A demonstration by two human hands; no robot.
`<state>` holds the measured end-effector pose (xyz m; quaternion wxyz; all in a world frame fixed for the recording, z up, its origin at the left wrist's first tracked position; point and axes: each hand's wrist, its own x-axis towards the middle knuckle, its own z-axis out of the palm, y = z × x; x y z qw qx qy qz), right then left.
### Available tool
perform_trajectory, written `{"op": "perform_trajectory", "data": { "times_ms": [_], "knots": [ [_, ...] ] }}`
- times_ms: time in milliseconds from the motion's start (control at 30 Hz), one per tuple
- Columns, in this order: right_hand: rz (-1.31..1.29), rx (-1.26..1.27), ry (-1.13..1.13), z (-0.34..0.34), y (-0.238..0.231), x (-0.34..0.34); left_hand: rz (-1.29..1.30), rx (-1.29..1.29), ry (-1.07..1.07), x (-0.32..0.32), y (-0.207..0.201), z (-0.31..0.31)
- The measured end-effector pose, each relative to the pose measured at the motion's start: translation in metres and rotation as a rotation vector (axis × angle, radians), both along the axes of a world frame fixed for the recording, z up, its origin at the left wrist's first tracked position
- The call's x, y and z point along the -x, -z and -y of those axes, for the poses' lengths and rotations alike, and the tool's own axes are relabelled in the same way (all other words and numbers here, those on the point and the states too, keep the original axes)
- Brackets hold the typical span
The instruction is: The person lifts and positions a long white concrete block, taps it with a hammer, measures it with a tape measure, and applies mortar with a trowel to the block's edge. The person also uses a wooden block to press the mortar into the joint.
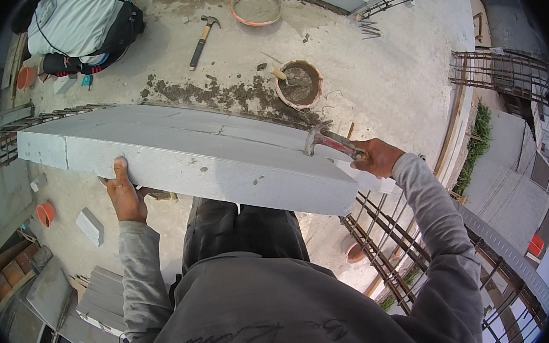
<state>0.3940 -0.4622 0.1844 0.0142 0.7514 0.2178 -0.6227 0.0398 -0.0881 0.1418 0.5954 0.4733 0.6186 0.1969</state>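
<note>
A wall of pale grey lightweight blocks stands across in front of me, its top running left to right. My right hand is closed round the handle of a hammer. The hammer's head is at the far edge of the wall's top, near the right end. Against the near side of the wall is my left hand, its thumb pressed on the top and its other fingers curled in, mostly hidden. A dark, thin object shows beside that hand; whether the hand grips it is unclear.
Beyond the wall are a mortar bucket with a trowel, a mortar basin, a second hammer and spilled mortar. A co-worker crouches far left. Rebar cages stand right. A loose block lies left.
</note>
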Motion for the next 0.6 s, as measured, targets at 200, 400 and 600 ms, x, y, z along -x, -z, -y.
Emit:
{"op": "perform_trajectory", "data": {
  "times_ms": [200, 400, 600],
  "knots": [
    [0.091, -0.267, 0.140, -0.003, 0.013, 0.014, 0.117, -0.003, -0.039, 0.002, 0.003, 0.006],
    [0.085, -0.470, 0.221, -0.060, 0.030, 0.021, 0.053, -0.030, -0.076, 0.000, 0.010, 0.008],
    [-0.081, -0.600, 0.255, -0.191, 0.030, 0.050, 0.279, -0.117, -0.103, -0.007, 0.010, 0.009]
  ]
}}
